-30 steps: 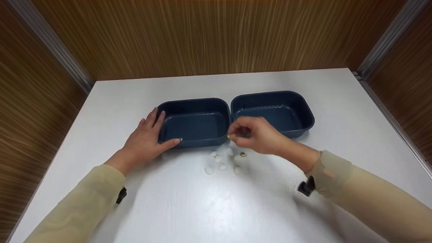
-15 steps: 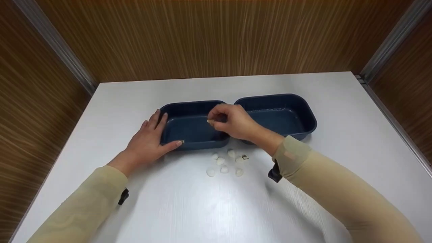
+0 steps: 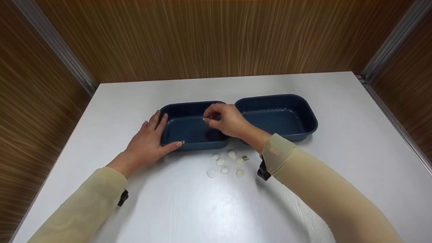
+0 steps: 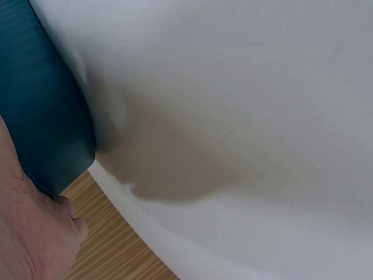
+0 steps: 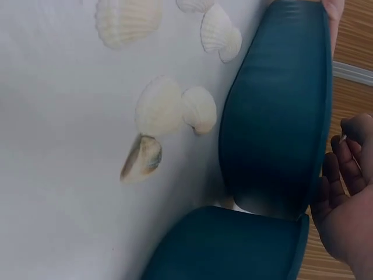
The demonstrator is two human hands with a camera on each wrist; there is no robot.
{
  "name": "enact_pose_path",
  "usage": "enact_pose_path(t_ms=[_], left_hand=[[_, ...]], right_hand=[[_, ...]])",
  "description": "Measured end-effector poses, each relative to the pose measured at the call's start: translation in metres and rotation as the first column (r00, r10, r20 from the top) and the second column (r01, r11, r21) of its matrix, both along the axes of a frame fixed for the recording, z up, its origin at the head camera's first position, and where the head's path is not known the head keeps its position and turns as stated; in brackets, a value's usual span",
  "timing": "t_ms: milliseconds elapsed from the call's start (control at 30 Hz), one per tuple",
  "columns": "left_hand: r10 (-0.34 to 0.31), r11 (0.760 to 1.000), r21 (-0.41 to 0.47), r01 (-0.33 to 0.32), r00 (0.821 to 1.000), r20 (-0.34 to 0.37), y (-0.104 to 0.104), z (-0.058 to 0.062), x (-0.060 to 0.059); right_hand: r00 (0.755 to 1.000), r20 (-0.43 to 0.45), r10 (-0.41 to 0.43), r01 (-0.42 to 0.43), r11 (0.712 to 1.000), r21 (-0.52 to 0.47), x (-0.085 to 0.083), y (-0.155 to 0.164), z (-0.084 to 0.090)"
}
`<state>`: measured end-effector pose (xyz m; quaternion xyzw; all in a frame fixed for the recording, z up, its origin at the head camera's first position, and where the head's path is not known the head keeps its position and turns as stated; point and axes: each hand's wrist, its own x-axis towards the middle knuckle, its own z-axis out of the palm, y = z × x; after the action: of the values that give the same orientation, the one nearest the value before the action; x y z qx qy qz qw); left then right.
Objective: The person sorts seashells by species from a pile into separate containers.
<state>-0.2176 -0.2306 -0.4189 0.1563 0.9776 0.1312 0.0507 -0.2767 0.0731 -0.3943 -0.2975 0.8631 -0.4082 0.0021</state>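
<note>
Pale piece (image 3: 204, 119) farther left, end leftward

One worktop (image 3: 189, 206) carries eight shells (image 3: 225, 170): seven pale, one brown-marked (image 3: 245, 158), and two bins (image 3: 185, 130) (image 3: 280, 121). Two grips show, left (image 3: 146, 141) and right (image 3: 226, 119), the latter pinching one small piece (image 3: 205, 119). Two sleeves (image 3: 77, 199) (image 3: 324, 185), two black wrist devices (image 3: 123, 197) (image 3: 264, 171).

White worktop (image 3: 162, 216), faint streaky grain. Left bin (image 3: 199, 145), dark blue, sits in from the far edge, on the left-edge side of center. Right bin (image 3: 298, 137), same type, right beside it, toward the far-right corner. Long sides roughly parallel to the far edge. Seven pale shells (image 3: 224, 170) visible, loosely grouped midway between left and right edges; brown-patched shell (image 3: 245, 158) touches one of them.
</note>
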Motion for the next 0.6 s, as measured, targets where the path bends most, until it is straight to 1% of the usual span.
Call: enact_pose_path(t_ms=[100,233,333,467,600], left_hand=[[-0.001,1.0,0.002,0.001,1.0,0.004,0.0,0.001,0.0],[-0.001,1.0,0.002,0.001,1.0,0.007,0.0,0.001,-0.001],[-0.002,1.0,0.001,0.002,1.0,0.006,0.0,0.0,-0.001],[0.004,1.0,0.01,-0.004,1.0,-0.001,-0.001,0.0,0.0],[0.008,1.0,0.02,-0.008,1.0,-0.008,-0.002,-0.001,0.001]], right_hand=[[1.0,0.011,-0.019,0.019,1.0,0.008,-0.003,-0.001,-0.002],[0.998,0.041,-0.05,0.05,0.999,-0.007,-0.006,0.001,-0.002],[0.998,0.041,-0.051,0.052,0.998,-0.023,-0.006,0.004,0.0],[1.0,0.005,-0.03,0.03,0.999,-0.033,0.001,0.011,0.005],[0.999,-0.042,0.013,-0.015,0.999,-0.052,0.011,0.022,0.013]])
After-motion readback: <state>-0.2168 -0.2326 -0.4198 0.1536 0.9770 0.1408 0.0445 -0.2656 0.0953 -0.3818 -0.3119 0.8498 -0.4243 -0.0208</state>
